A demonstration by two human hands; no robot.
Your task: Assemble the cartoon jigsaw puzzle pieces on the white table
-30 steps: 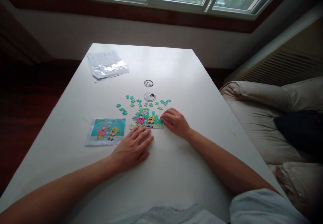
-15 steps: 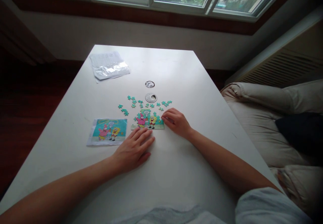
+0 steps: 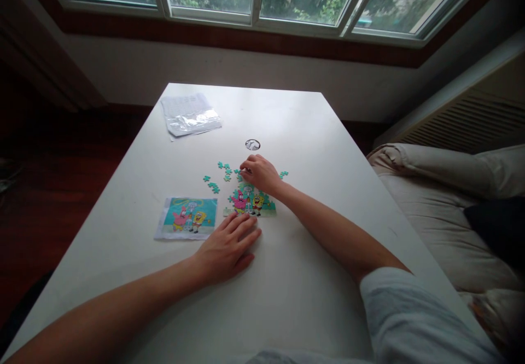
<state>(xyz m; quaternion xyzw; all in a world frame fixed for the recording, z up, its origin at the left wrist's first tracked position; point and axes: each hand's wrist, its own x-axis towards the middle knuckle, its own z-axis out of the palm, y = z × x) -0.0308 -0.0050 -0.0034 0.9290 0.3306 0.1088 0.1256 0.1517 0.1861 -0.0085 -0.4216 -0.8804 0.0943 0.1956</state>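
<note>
A partly joined jigsaw puzzle (image 3: pixel 257 204) with a pink starfish and a yellow sponge figure lies in front of me. My left hand (image 3: pixel 226 246) rests flat with spread fingers, its fingertips at the puzzle's near edge. Above the puzzle, my right hand (image 3: pixel 261 174) has bent fingers drawn together among the loose pieces. Whether a piece is between those fingertips is too small to tell. Several loose green puzzle pieces (image 3: pixel 213 188) are scattered beyond and left of the puzzle. A printed reference picture (image 3: pixel 191 217) in a clear sleeve lies to the left, showing the same scene.
The white table (image 3: pixel 311 276) carries a clear plastic bag with papers (image 3: pixel 192 115) at its far left. A round hole (image 3: pixel 252 144) is set in the tabletop past my right hand. A beige sofa (image 3: pixel 426 211) stands to the right, and windows are ahead.
My right hand has moved from the puzzle's right edge up and left to the loose pieces, covering some of them. My left hand stays in place. The view has shifted slightly.
</note>
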